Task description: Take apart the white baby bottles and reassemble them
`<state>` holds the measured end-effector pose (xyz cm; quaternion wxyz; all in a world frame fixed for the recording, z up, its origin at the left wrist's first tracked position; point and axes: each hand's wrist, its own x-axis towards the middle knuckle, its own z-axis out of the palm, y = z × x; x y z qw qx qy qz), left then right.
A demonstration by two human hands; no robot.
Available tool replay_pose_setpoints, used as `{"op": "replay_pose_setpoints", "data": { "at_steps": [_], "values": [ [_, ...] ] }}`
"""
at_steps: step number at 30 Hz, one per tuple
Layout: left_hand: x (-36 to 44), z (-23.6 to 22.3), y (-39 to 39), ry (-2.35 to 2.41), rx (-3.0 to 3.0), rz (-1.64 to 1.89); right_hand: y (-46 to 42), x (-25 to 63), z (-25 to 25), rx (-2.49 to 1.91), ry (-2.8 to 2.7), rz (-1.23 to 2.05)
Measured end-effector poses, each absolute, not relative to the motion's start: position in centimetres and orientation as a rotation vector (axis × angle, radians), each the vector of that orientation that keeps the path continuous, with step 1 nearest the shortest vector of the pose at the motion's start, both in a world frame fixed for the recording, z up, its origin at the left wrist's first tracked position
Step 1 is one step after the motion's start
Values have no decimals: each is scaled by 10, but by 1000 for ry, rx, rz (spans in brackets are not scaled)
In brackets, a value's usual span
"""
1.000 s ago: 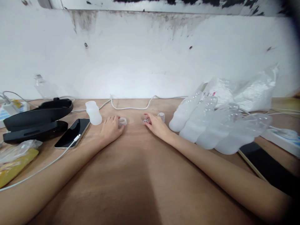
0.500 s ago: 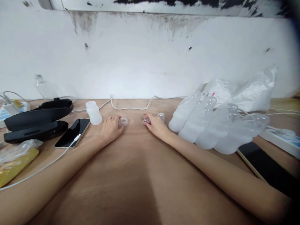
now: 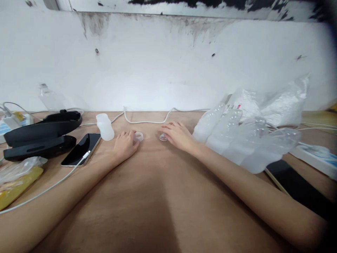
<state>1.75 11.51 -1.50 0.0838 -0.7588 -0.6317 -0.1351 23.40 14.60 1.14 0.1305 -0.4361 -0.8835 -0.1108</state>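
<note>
On the wooden table, my left hand (image 3: 125, 144) rests with thumb and index finger at the edge of a clear, ring-shaped lid (image 3: 138, 136), holding it. To its right, my right hand (image 3: 178, 135) lies low with fingers stretched out; its fingertips are over or beside a small clear round piece (image 3: 163, 137). Whether they touch that piece I cannot tell. A white frosted wavy bottle (image 3: 105, 127) stands just behind my left hand. Several joined frosted plastic bottles (image 3: 237, 140) lie beyond my right forearm.
At left are a phone (image 3: 80, 150) with a white cable, a black hinged case (image 3: 43, 130), a yellow packet (image 3: 19, 186) and a clear bottle (image 3: 50, 98). At right are a white plastic bag (image 3: 279, 102), a dark phone (image 3: 295, 182) and a power strip (image 3: 316, 160). A cable (image 3: 147, 122) runs along the wall.
My right hand has moved slightly right and away from me, its fingers straightening from a pinch. A second clear piece beside it is now hidden. My left hand has stayed put.
</note>
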Motion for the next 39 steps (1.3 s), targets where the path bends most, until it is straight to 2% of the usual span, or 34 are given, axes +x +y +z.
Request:
{"op": "replay_pose_setpoints", "data": {
  "at_steps": [13,39],
  "values": [
    [18,-13,113,-1880,-2257,-361,157,243,1,-1338,-2614,-552],
    [17,-15,115,-1870,-2274,-373,157,246,-7,-1475,-2557,-499]
  ]
}}
